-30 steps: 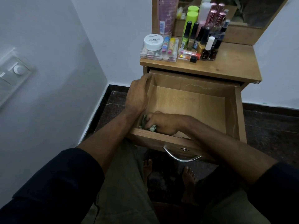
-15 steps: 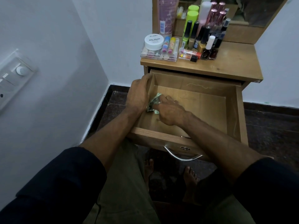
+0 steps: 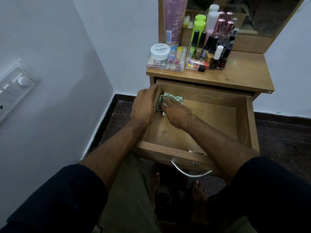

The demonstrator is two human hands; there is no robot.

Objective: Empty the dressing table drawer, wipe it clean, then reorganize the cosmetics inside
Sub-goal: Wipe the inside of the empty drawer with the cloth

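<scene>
Green-and-white checked cloth point(image 3: 165, 100), soft and limp, sits bunched in the far left corner of the drawer point(image 3: 210, 118), up against the left wall and near the back wall. It will weigh almost nothing and fold wherever it is pushed, so I judge it handles best pressed flat under the fingers or gathered in the palm rather than pinched by an edge, which would let it trail.

The right hand point(image 3: 176, 113) lies on top of the cloth, fingers stretched out and pressing it down toward the drawer floor; the cloth shows beyond and beside the fingertips, mostly on the side toward the drawer's back. The left hand point(image 3: 144, 106) grips the drawer's left wall, with its fingers hooked over the top edge, right beside the cloth, apparently steadying the drawer.

No cosmetics show inside the drawer, though the arm hides part of its front. Behind the drawer, on the tabletop point(image 3: 235, 76), stand the nail polish bottles point(image 3: 217, 56), a white jar point(image 3: 159, 51) on a clear case, and tubes, clustered toward the tabletop's back left.
</scene>
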